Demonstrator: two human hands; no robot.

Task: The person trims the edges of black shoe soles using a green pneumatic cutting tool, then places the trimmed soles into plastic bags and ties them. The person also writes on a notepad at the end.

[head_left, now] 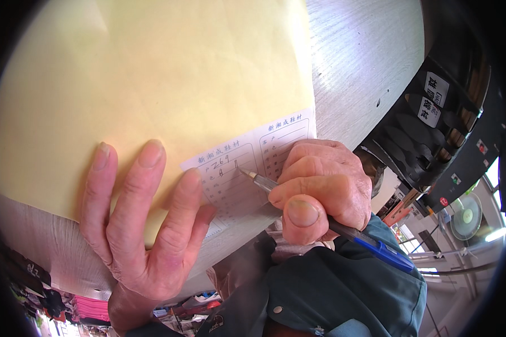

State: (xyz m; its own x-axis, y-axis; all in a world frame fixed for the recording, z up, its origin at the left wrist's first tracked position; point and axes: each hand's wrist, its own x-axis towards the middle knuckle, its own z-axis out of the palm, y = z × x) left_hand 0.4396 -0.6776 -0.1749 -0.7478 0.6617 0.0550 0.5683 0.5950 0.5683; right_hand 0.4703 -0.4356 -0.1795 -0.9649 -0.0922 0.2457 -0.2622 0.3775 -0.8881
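My right hand [331, 182] grips a ballpoint pen [385, 254] with a clear barrel and a blue clip end. The pen's tip rests on a white printed label sheet [236, 196], on a ruled line beside a few handwritten marks. Under and beyond the labels spreads a large pale yellow sheet of paper [152, 78]. My left hand [146, 224] lies across the yellow sheet's near edge with its fingers apart, its index finger and thumb touching the label sheet's left side. My right fist covers part of the second label.
A grey wood-grain table [371, 45] carries the papers. Past its right edge stand black, sole-shaped pieces [416, 132] with white labels [431, 112]. A fan [465, 217] is farther right. At lower left is a pink stack [90, 309]. Dark green clothing [343, 281] fills the lower right.
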